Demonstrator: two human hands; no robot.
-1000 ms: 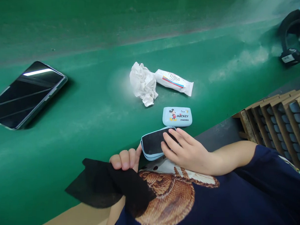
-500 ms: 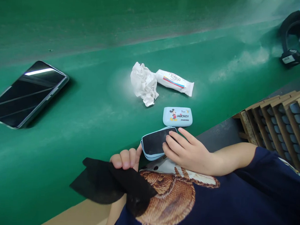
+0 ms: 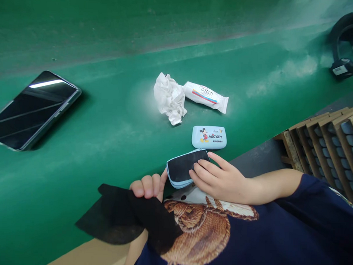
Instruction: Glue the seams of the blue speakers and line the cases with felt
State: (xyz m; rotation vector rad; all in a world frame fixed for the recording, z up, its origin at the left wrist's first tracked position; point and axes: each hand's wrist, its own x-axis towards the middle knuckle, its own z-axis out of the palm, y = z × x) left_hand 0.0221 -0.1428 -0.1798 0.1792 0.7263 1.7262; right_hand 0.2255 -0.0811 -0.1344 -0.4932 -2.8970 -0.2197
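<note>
The right hand (image 3: 218, 179) lies on a black-faced case (image 3: 179, 168), fingers (image 3: 202, 168) spread, its long axis toward them; the left hand (image 3: 145, 186) clamps black cloth (image 3: 124, 213).

A broad green work surface (image 3: 106, 145), probably a bench covered with a smooth mat, fills most of the view and runs at a slant across the frame. Beyond a faint lengthwise crease, a darker green band (image 3: 110, 26) rises or continues toward the top edge. Pale patches of glare (image 3: 285, 72) lie along its far right stretch, suggesting overhead lighting, though no lamp shows. At the right, past the bench edge, a strip of grey floor (image 3: 259, 162) shows beneath a slotted wooden rack (image 3: 323, 149) whose rows hold grey-blue pieces (image 3: 347, 140). A tan strip (image 3: 88, 255) runs along the lower left corner.
</note>
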